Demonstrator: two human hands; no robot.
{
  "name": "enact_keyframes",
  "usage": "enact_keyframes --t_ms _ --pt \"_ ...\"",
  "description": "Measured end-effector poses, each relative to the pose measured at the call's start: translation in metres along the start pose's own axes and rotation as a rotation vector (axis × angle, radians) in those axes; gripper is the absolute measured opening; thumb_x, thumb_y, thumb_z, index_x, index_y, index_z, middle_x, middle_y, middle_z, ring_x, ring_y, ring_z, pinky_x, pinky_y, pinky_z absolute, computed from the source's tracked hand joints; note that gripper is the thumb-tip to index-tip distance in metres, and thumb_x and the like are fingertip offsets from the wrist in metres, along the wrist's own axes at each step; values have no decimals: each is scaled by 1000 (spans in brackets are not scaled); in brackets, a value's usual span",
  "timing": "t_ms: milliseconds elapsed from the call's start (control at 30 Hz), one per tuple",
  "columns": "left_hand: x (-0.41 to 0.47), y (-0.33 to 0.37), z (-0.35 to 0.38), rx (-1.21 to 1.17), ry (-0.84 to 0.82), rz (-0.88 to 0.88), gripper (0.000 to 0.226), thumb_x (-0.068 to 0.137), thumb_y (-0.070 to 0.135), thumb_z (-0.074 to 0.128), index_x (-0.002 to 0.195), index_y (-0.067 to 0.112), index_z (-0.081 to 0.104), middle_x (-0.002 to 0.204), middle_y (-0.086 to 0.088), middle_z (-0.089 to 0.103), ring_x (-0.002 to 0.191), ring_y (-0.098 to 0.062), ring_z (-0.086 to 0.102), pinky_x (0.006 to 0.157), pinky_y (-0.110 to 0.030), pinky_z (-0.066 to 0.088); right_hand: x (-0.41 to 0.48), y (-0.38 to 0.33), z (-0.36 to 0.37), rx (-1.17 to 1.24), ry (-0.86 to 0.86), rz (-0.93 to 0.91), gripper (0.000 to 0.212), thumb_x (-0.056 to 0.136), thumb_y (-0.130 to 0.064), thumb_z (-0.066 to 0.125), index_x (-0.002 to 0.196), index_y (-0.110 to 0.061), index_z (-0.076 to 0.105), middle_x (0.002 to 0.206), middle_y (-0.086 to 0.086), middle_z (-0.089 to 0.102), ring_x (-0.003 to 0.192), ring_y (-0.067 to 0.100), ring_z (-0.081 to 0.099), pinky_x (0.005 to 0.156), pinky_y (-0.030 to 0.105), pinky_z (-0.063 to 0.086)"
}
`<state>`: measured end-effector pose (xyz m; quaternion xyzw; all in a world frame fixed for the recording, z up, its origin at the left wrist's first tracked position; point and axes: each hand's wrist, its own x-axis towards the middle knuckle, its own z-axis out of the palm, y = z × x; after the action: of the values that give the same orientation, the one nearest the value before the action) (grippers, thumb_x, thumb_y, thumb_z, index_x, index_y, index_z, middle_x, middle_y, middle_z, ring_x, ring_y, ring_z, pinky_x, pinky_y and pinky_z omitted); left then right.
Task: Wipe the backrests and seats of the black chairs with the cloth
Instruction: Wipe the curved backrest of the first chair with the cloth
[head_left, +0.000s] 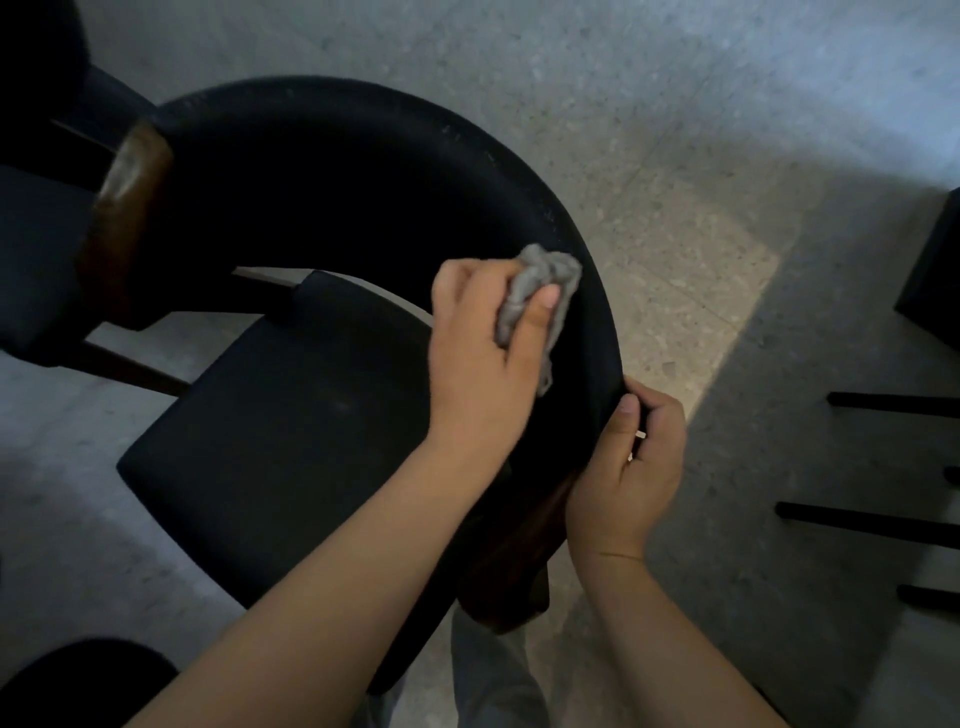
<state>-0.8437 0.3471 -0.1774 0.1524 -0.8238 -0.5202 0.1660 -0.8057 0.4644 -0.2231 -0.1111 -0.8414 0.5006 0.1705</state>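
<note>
Speckled floor (675, 156) under a curved black backrest (363, 156): left hand (480, 353) pinches crumpled grey cloth (550, 270), right hand (634, 478) grips its rim.

Left hand (483, 338) gripping, extended forward; right hand (628, 467) gripping, nearer.

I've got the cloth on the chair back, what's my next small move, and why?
Probably sweep the cloth in your left hand along the backrest, following its curve away from you. The cloth is pressed near the closer end, pale specks dot the rim further along, and your right hand grips the edge, steadying it.
</note>
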Motion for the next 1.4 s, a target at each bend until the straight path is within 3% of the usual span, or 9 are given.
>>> enact_keyframes --t_ms 133,267,467,567,667,833,1100,1267,1400 --pt "8 10 23 191 -73 83 32 91 43 61 109 16 60 112 -1 44 100 -14 48 85 -27 46 1 -1 0 -6 -8 0 32 98 -25 39 107 -2 61 98 1 57 92 9 52 83 13 39" --pt "12 3 35 387 -65 160 37 88 41 66 114 15 61 111 -8 47 98 -19 46 77 -30 45 1 0 0 7 -10 5 33 98 -25 39 106 -1 61 99 1 57 92 11 52 84 12 38" --pt "23 -8 41 270 60 37 34 93 45 51 103 13 59 105 -3 47 87 -15 53 72 -26 44 0 -1 -1 12 -15 20 33 98 -26 39 108 -4 61 99 0 57 91 5 51 82 12 39" --pt "11 -23 45 150 129 -172 29 97 39 48 103 12 58 108 -4 48 80 -5 49 69 -7 36 -1 1 -1 0 -8 17 31 98 -26 39 109 -7 60 97 -5 54 90 -5 49 80 9 38" --pt "-2 -38 40 108 155 -281 21 100 33 50 102 13 55 109 -5 47 78 2 49 65 -1 36 -2 1 0 2 -14 19 30 99 -26 39 110 -8 60 97 -6 54 91 -5 50 80 11 39" --pt "-8 -32 41 65 74 -185 35 95 47 49 110 15 52 111 2 40 89 -3 48 75 -4 37 -1 0 -1 8 -19 -6 29 98 -23 41 108 -4 60 97 -4 54 93 -10 49 82 5 36" --pt "-3 -56 47 28 60 -189 18 103 25 44 95 11 54 99 -2 44 80 5 46 68 -4 36 -1 0 0 4 -7 -3 31 98 -22 40 108 -3 61 95 -5 54 89 -8 49 78 5 36" --pt "-13 -87 51 31 30 -372 20 104 26 40 88 16 46 98 -5 46 78 15 44 65 0 34 -2 3 -1 -2 -9 -16 24 99 -21 39 108 -10 59 95 -2 56 87 -1 50 78 8 37" --pt "-17 -109 54 9 -4 -551 23 104 32 39 87 19 48 103 -8 51 78 9 49 64 -5 37 0 3 -1 -14 -1 -40 17 99 -19 40 108 -18 55 95 -2 55 88 -3 50 79 8 37"
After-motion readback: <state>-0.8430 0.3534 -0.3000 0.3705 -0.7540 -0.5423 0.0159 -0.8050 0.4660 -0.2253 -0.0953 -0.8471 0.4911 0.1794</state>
